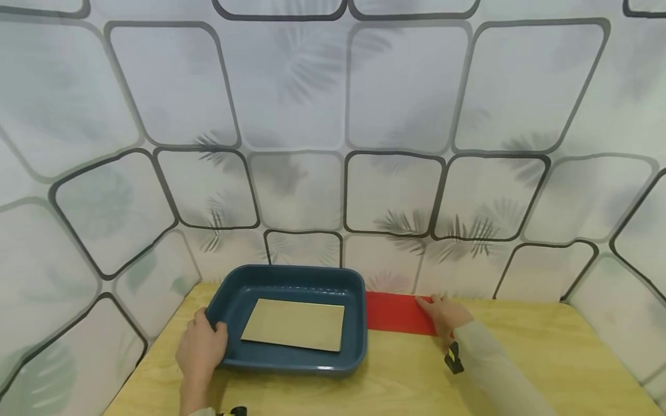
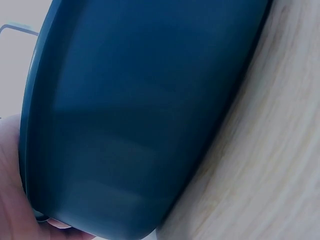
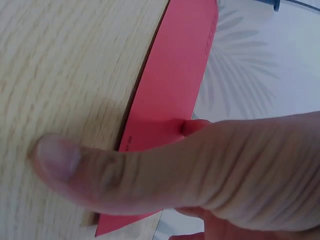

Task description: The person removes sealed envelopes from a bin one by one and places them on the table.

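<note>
A dark blue rectangular tray point(image 1: 296, 367) with a raised rim stands on the table, left of centre. My left hand point(image 1: 200, 346) grips its left end, and the left wrist view shows the palm point(image 2: 11, 185) against the rim of the tray point(image 2: 125, 100). Flat inside the tray lies a pale yellowish rectangular panel point(image 1: 295, 325). Right of the tray is a flat red piece point(image 1: 396, 313) like an envelope, with small print visible. On its right end rests my right hand point(image 1: 450, 318); the right wrist view has the thumb point(image 3: 130, 180) stretched across the red piece point(image 3: 170, 65).
The light wood table point(image 1: 531, 346) meets patterned walls point(image 1: 395, 190) at the back and on both sides. The tray and the red piece sit close to the back wall. Dark bands point(image 1: 454, 358) show at the wrists.
</note>
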The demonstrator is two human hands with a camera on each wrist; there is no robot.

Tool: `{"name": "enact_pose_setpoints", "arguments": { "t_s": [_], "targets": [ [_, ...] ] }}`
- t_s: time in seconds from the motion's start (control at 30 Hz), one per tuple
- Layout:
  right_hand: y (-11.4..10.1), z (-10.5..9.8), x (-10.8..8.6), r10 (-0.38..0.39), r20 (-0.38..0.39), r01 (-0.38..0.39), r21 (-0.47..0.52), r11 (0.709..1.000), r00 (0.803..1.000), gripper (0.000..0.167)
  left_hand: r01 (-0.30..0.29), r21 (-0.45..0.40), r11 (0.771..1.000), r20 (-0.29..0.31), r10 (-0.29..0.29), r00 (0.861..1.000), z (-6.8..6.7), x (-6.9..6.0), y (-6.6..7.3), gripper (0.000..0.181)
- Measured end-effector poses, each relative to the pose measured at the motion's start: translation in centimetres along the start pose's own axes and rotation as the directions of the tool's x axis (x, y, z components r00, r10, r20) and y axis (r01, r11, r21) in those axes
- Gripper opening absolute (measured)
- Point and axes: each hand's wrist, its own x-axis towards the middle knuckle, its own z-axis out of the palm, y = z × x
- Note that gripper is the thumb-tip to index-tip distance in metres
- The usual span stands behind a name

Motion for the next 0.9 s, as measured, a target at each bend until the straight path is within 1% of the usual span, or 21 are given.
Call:
{"name": "enact_pose_setpoints", "arguments": {
  "t_s": [0.1, 0.17, 0.23, 0.33, 0.4, 0.5, 0.53, 0.57, 0.67, 0.73, 0.77, 0.83, 0.9],
  "targets": [
    [-0.2, 0.3, -0.2, -0.014, -0.059, 0.012, -0.037, 0.999, 0.998, 0.101, -0.004, -0.004, 1.0, -0.006, 0.004, 1.0, 0.1, -0.1, -0.1, 0.059],
    [-0.5, 0.7, -0.3, -0.019, -0.09, 0.013, -0.063, 0.998, 0.996, 0.09, -0.001, -0.001, 1.0, -0.007, 0.001, 1.0, 0.2, -0.2, -0.1, 0.059],
    [-0.7, 1.1, -0.3, -0.018, -0.124, 0.007, -0.09, 0.996, 0.992, 0.075, -0.003, 0.0, 1.0, -0.007, 0.003, 1.0, 0.3, -0.2, -0.2, 0.059],
    [-1.3, 1.2, -0.3, -0.002, -0.146, -0.016, -0.122, 0.992, 0.989, 0.059, -0.007, -0.002, 1.0, -0.004, 0.007, 1.0, 0.4, -0.3, -0.1, 0.059],
    [-1.6, 1.1, -0.3, 0.008, -0.153, -0.028, -0.125, 0.992, 0.988, 0.051, -0.01, -0.006, 1.0, -0.003, 0.01, 1.0, 0.4, -0.4, 0.0, 0.059],
    [-1.8, 0.9, -0.5, 0.013, -0.149, -0.032, -0.124, 0.992, 0.989, 0.048, -0.007, -0.014, 1.0, 0.001, 0.007, 1.0, 0.5, -0.4, 0.0, 0.059],
    [-1.9, 0.8, -0.6, 0.014, -0.148, -0.034, -0.131, 0.991, 0.989, 0.048, -0.004, -0.016, 1.0, 0.004, 0.004, 1.0, 0.5, -0.3, 0.0, 0.059],
    [-1.9, 0.8, -0.6, 0.014, -0.148, -0.034, -0.139, 0.99, 0.989, 0.053, -0.003, -0.02, 1.0, 0.006, 0.003, 1.0, 0.5, -0.3, 0.0, 0.06],
    [-1.9, 0.8, -0.7, 0.008, -0.147, -0.031, -0.152, 0.988, 0.989, 0.075, 0.001, -0.027, 1.0, 0.004, -0.001, 1.0, 0.5, -0.1, -0.1, 0.06],
    [-1.8, 0.8, -0.6, 0.002, -0.147, -0.024, -0.149, 0.989, 0.989, 0.084, -0.003, -0.028, 1.0, -0.001, 0.003, 1.0, 0.4, 0.0, -0.2, 0.059],
    [-1.7, 0.8, -0.7, -0.002, -0.145, -0.017, -0.131, 0.991, 0.989, 0.092, -0.005, -0.029, 1.0, -0.006, 0.005, 1.0, 0.4, 0.0, -0.2, 0.059],
    [-1.5, 0.9, -0.8, 0.004, -0.146, -0.019, -0.097, 0.995, 0.989, 0.099, -0.01, -0.029, 1.0, -0.011, 0.01, 1.0, 0.3, 0.0, -0.2, 0.059],
    [-1.2, 1.0, -1.1, 0.026, -0.154, -0.035, -0.055, 0.998, 0.988, 0.104, -0.018, -0.027, 0.999, -0.019, 0.018, 1.0, 0.3, 0.0, -0.4, 0.058]
  ]
}}
